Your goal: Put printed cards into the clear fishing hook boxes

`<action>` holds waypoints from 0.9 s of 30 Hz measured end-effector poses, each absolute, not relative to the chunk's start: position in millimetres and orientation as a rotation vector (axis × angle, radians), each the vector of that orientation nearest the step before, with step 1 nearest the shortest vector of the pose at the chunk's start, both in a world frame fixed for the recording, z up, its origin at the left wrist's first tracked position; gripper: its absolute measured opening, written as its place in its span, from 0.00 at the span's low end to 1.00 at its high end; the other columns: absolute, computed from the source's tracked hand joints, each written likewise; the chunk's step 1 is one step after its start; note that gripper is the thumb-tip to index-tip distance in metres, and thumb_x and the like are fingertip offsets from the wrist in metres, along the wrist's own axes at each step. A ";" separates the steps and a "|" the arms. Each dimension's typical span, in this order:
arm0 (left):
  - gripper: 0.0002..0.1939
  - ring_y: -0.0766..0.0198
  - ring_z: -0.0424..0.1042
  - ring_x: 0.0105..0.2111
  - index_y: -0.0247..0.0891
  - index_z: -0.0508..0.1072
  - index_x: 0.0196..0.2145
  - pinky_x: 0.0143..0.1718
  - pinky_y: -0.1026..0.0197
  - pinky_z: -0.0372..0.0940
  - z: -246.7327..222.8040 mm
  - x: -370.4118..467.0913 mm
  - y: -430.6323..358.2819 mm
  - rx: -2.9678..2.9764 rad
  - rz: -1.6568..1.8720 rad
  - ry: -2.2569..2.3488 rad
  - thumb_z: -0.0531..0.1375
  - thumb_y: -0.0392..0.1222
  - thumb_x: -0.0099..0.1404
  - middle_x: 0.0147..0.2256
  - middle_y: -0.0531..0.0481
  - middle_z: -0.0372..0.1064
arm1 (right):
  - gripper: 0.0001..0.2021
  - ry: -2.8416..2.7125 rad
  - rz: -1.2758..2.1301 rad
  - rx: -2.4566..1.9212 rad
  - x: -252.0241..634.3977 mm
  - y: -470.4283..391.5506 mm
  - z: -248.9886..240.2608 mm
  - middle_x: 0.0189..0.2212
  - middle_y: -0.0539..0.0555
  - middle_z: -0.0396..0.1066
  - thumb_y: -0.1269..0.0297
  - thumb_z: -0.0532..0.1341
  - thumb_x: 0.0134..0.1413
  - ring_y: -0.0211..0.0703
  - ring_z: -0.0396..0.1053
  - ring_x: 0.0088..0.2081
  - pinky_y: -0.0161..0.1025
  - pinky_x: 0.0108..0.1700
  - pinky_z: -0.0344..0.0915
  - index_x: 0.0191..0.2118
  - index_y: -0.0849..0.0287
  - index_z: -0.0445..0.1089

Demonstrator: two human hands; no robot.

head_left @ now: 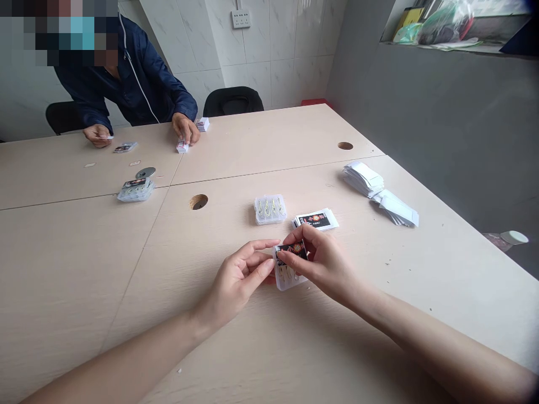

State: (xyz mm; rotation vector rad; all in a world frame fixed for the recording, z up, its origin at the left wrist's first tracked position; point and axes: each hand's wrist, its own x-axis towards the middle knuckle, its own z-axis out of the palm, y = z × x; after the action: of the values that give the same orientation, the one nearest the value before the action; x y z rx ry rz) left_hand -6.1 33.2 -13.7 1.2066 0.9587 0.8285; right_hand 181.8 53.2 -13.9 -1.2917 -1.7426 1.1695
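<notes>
Between my hands is a small clear plastic box (289, 278) with fish hooks or similar metal pieces in its slots. A black printed label (297, 247) lies over its upper part. My right hand (322, 255) grips the box from the right, its thumb pressing on the label. On the other side, my left hand (242, 275) has its thumb and fingers at the box's left edge. Just beyond stands another clear box (270, 210) with metal pieces in its compartments. Beside it is a stack of printed labels (315, 219), black and white.
White paper slips (364, 178) lie in piles at the right. A co-worker (138, 73) sits across the table handling cards. Stacked boxes (137, 190) and a metal disc (145, 173) stand at left. Cable holes (198, 202) pierce the tabletop. A capped bottle (507, 240) is past the right edge.
</notes>
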 end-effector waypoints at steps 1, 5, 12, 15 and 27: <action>0.15 0.66 0.74 0.39 0.43 0.66 0.53 0.42 0.65 0.67 -13.5 -6.1 33.3 1.207 0.829 0.960 0.56 0.42 0.69 0.37 0.51 0.77 | 0.06 -1.744 1.168 -1.291 181.7 53.2 -14.1 0.29 0.48 0.70 0.59 0.60 0.57 0.37 0.64 0.26 0.35 0.26 0.58 0.37 0.54 0.65; 0.15 0.67 0.73 0.38 0.43 0.67 0.53 0.41 0.67 0.67 -13.6 -6.2 33.6 1.212 0.830 0.958 0.56 0.42 0.69 0.36 0.53 0.77 | 0.06 -1.748 1.161 -1.288 181.9 52.3 -14.9 0.28 0.48 0.69 0.59 0.60 0.57 0.37 0.64 0.26 0.34 0.26 0.58 0.37 0.54 0.65; 0.15 0.66 0.74 0.39 0.43 0.66 0.53 0.43 0.65 0.67 -14.6 -6.2 33.6 1.209 0.830 0.955 0.56 0.42 0.69 0.38 0.51 0.77 | 0.06 -1.755 1.133 -1.300 182.1 52.2 -14.5 0.27 0.46 0.68 0.59 0.61 0.57 0.35 0.60 0.25 0.33 0.25 0.56 0.36 0.53 0.65; 0.15 0.66 0.74 0.39 0.44 0.66 0.53 0.43 0.65 0.67 -15.1 -6.1 33.4 1.207 0.828 0.955 0.56 0.42 0.69 0.38 0.51 0.78 | 0.06 -1.759 1.116 -1.304 181.7 53.0 -14.5 0.27 0.46 0.68 0.59 0.61 0.56 0.35 0.59 0.25 0.33 0.25 0.56 0.36 0.53 0.66; 0.15 0.67 0.74 0.38 0.44 0.67 0.52 0.42 0.67 0.67 -13.9 -5.7 33.7 1.212 0.833 0.964 0.56 0.42 0.69 0.36 0.53 0.77 | 0.06 -1.754 1.134 -1.303 181.7 51.8 -14.7 0.29 0.47 0.70 0.58 0.61 0.57 0.36 0.61 0.26 0.34 0.26 0.57 0.36 0.53 0.65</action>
State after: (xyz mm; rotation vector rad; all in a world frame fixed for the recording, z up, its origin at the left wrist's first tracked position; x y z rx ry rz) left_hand -5.7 33.7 -13.9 1.2122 0.9637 0.8328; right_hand 181.7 51.8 -14.7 -1.3025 -1.7539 1.1344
